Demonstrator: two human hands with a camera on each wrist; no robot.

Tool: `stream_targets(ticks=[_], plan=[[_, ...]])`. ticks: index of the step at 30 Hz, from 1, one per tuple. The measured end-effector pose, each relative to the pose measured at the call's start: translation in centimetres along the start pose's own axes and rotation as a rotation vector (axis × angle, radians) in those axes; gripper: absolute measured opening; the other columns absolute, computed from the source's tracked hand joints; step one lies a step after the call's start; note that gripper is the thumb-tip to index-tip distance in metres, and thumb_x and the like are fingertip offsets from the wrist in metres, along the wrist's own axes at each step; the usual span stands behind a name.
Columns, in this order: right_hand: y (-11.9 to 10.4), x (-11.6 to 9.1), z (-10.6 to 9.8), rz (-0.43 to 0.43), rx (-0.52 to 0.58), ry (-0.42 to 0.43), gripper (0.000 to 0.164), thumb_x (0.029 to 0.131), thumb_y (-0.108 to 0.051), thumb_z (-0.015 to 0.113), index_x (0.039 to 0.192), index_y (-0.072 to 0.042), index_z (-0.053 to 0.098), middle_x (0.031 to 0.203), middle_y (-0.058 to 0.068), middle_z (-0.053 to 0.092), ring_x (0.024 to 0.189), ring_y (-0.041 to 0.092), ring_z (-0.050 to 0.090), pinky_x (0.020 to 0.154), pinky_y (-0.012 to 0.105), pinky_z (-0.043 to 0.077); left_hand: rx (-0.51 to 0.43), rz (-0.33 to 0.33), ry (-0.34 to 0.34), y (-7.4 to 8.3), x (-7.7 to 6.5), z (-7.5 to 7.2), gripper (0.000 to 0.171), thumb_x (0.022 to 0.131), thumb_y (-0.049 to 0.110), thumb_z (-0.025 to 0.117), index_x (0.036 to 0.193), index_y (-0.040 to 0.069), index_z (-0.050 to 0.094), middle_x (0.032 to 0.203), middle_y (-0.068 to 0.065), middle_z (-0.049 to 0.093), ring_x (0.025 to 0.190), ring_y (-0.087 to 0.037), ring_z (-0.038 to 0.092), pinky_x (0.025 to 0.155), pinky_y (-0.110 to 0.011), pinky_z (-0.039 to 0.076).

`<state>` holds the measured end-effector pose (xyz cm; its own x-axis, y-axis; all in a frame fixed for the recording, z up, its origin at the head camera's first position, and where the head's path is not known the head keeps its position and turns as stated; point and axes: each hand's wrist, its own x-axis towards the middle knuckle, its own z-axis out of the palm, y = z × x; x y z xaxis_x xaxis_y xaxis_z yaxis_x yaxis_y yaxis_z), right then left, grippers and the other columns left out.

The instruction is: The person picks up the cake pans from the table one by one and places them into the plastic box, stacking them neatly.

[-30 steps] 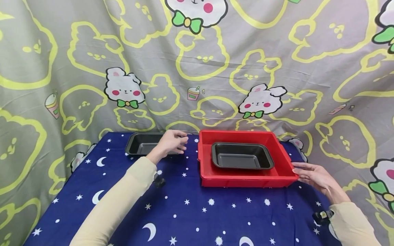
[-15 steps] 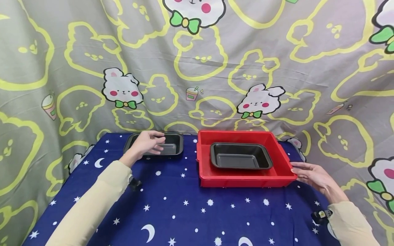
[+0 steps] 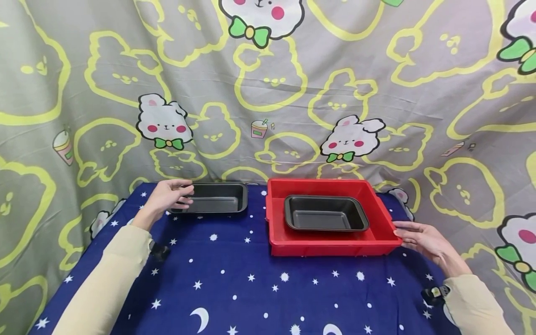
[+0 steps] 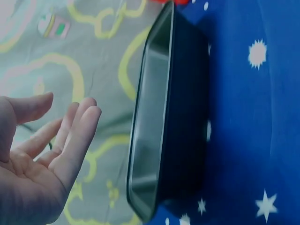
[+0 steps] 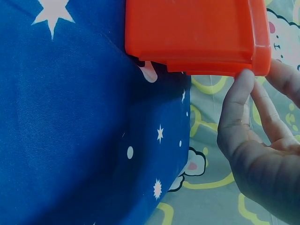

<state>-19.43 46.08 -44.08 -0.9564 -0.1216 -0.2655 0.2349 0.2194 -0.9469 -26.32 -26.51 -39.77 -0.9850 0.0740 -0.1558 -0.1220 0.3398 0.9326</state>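
Observation:
My left hand (image 3: 169,197) is raised, with its fingers relaxed and nothing in them. It hovers over the left end of a black loaf pan (image 3: 219,204), hiding that end in the head view. In the left wrist view the fingers are apart from this loaf pan (image 4: 185,117). A red plastic bin (image 3: 331,249) stands to the right, with a second black loaf pan (image 3: 326,218) inside it. At the bin's right front corner, my right hand (image 3: 433,246) pinches the rim. In the right wrist view, fingertips (image 5: 244,79) lie against the bin's edge (image 5: 260,42).
A dark blue cloth (image 3: 234,279) with white stars and moons covers the table. Directly behind the table hangs a grey curtain (image 3: 289,144) printed with yellow outlines and rabbits. A gap of cloth separates the left loaf pan from the bin.
My left hand has moved left, from the right end of the loaf pan to its left end, uncovering the rest of it. My right hand has stayed at the bin's rim.

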Motion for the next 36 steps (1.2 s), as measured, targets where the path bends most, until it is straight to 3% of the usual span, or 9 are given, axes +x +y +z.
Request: stream_targets(ticks=[12, 19, 27, 36], plan=[[0.1, 0.1, 0.1, 0.003, -0.013, 0.007, 0.025, 0.104, -0.009, 0.065, 0.114, -0.030, 0.075, 0.103, -0.018, 0.078, 0.089, 0.007, 0.077, 0.080, 0.022, 0.065, 0.006, -0.002, 0.081, -3.3, -0.2, -3.8, 0.063, 0.108, 0.025, 0.060, 0.158, -0.008, 0.038, 0.086, 0.026, 0.067, 0.077, 0.000, 0.075, 0.078, -0.026, 0.066], [0.3, 0.2, 0.1, 0.012, -0.035, 0.018, 0.023, 0.104, -0.010, 0.066, 0.119, -0.026, 0.074, 0.103, -0.019, 0.077, 0.090, 0.006, 0.077, 0.081, 0.023, 0.065, -0.012, -0.020, 0.104, -5.1, -0.4, -5.4, 0.064, 0.108, 0.023, 0.059, 0.157, -0.012, 0.036, 0.087, 0.033, 0.063, 0.081, -0.003, 0.076, 0.079, -0.026, 0.066], [0.3, 0.2, 0.2, 0.004, -0.034, 0.017, 0.024, 0.104, -0.010, 0.066, 0.115, -0.030, 0.075, 0.102, -0.019, 0.077, 0.090, 0.006, 0.077, 0.081, 0.023, 0.065, -0.006, -0.041, 0.143, -6.4, -0.4, -6.0, 0.064, 0.107, 0.023, 0.061, 0.157, -0.010, 0.037, 0.094, 0.028, 0.065, 0.082, -0.003, 0.076, 0.079, -0.026, 0.066], [0.1, 0.1, 0.0, -0.005, -0.026, 0.009, 0.027, 0.104, -0.009, 0.065, 0.111, -0.033, 0.075, 0.103, -0.019, 0.077, 0.089, 0.006, 0.077, 0.080, 0.022, 0.065, -0.045, -0.059, 0.165, -9.1, 1.7, -5.6, 0.066, 0.106, 0.024, 0.064, 0.159, -0.006, 0.037, 0.094, 0.027, 0.063, 0.080, -0.001, 0.074, 0.080, -0.026, 0.066]])
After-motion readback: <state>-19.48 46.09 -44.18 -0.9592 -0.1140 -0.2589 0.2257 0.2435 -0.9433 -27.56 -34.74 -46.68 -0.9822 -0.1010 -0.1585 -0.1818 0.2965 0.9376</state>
